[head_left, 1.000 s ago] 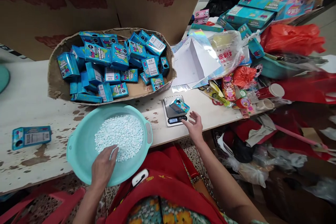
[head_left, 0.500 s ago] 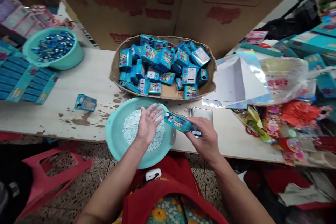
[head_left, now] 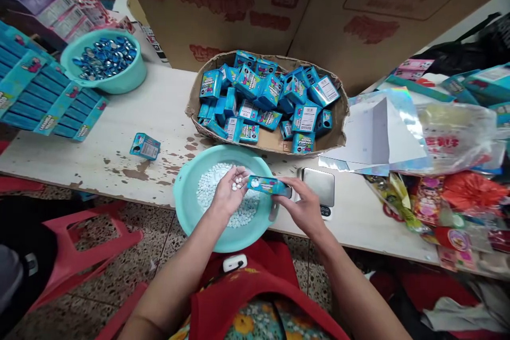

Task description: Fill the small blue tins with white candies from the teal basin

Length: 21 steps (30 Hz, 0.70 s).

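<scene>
My left hand [head_left: 228,194] is cupped, palm up, over the turquoise basin [head_left: 184,212], with a few small white candies [head_left: 236,184] lying in the palm and at the fingers. Many more white candies cover the basin's floor. In my right hand [head_left: 302,203] is a small blue candy box [head_left: 266,185], gripped at its right end between thumb and fingers. The box lies nearly level over the basin's right side, its left end close to my left fingertips; white shows at a hole there. Just right of my right hand sits a small digital scale [head_left: 321,188].
Behind the basin, a cut cardboard tray [head_left: 263,144] holds several blue boxes. One blue box [head_left: 145,146] lies alone on the table's left. A turquoise tub [head_left: 131,78] of blue wrapped pieces stands beyond it. Plastic bags and wrappers [head_left: 458,191] crowd the right.
White candies now show in my left palm, which looked bare before, and its fingers have curled. The blue box has levelled out and come nearer my left fingers. The view has shifted left.
</scene>
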Available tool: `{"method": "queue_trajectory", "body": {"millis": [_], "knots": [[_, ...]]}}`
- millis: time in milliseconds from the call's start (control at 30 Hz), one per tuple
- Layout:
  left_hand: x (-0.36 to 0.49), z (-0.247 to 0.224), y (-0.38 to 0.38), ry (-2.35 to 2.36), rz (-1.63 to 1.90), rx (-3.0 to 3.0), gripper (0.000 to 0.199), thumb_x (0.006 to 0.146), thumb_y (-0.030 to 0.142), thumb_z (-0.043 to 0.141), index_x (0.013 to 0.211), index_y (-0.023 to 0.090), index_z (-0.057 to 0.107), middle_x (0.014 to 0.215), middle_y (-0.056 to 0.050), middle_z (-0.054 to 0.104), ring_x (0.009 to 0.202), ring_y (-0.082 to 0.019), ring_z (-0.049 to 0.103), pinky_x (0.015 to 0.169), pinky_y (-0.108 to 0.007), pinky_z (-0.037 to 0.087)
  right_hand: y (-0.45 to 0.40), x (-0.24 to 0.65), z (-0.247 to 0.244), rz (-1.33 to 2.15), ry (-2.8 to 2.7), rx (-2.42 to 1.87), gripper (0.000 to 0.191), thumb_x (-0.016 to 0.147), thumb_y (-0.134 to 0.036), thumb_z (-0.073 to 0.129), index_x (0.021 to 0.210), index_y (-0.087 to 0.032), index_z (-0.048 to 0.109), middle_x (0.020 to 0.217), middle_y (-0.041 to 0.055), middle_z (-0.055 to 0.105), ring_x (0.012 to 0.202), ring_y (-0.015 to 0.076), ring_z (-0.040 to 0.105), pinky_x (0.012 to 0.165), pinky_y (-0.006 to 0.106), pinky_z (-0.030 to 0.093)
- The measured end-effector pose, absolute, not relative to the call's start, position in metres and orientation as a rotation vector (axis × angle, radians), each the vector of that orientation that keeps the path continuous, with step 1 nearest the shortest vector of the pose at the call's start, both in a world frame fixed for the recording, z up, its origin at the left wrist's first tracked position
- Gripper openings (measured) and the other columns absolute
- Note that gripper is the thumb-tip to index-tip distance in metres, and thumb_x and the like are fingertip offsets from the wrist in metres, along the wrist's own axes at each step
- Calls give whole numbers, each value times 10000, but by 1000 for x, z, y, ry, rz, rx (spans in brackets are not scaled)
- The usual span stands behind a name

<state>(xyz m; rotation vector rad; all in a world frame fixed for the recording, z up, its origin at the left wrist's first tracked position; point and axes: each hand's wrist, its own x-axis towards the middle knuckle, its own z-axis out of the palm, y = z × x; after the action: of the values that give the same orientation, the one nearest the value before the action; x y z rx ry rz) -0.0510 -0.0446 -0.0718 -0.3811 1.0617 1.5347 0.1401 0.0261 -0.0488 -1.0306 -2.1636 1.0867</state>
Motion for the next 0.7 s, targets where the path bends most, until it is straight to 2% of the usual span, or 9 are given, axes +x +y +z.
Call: {"method": "queue_trajectory", "body": {"millis": [67,133,200,267,300,433,533,633,700], "knots": [[-54,-77,-54,1359,1372,-89,300,855,385,510,861,120,650,839,-104,645,685,-151,611,611,-261,501,27,157,-62,1308,-1878,-1162,328,701,-341,747,993,-231,645,975,32,683,892,224,621,804,372,475],[-56,-84,-66,1751,1124,358,316,833,424,527,898,145,660,1005,-136,640,920,-236,615,773,-353,504,30,180,-78,1396,-1567,-1311,385,658,-349,771,980,-206,618,911,28,683,818,209,628,746,353,498],[-58,-94,-78,2049,909,761,277,802,373,577,973,171,660,1263,-144,542,1233,-326,437,987,-473,379,36,205,-95,1329,-1347,-1424,434,618,-349,789,967,-194,584,872,19,676,785,197,625,735,348,503],[-60,-106,-87,2216,750,1063,313,792,336,590,1070,198,637,1414,-123,410,1368,-356,222,1074,-547,223,47,228,-114,1194,-1266,-1489,447,597,-358,789,939,-187,558,852,10,663,777,186,614,746,348,497],[-61,-113,-90,2250,689,1192,333,809,343,569,1109,207,620,1425,-119,396,1376,-349,206,1081,-552,205,53,238,-122,1137,-1259,-1506,444,596,-365,782,927,-184,548,848,9,656,776,183,607,751,348,492],[-69,-138,-97,2237,529,1552,376,867,441,464,1101,185,609,1266,-143,530,1227,-302,445,1024,-472,348,77,259,-150,1036,-1247,-1542,463,602,-380,755,947,-176,523,859,18,639,779,179,589,762,351,486],[-76,-144,-102,2235,515,1623,422,885,472,416,1094,160,611,1235,-153,549,1182,-298,482,1000,-455,377,84,263,-162,1046,-1238,-1543,482,606,-386,747,974,-170,523,894,34,640,810,186,599,791,365,492],[-81,-142,-106,2235,503,1623,448,888,491,403,1088,153,617,1226,-151,552,1170,-300,490,991,-446,387,78,271,-165,1035,-1246,-1543,601,587,-385,767,1091,-178,514,1071,74,624,977,212,589,874,379,478],[-84,-139,-109,2235,487,1586,456,888,500,398,1086,154,619,1225,-146,551,1167,-302,492,981,-440,395,66,283,-163,972,-1256,-1603,666,620,-412,747,1192,-198,481,1232,98,559,1115,225,536,927,382,457]]}}
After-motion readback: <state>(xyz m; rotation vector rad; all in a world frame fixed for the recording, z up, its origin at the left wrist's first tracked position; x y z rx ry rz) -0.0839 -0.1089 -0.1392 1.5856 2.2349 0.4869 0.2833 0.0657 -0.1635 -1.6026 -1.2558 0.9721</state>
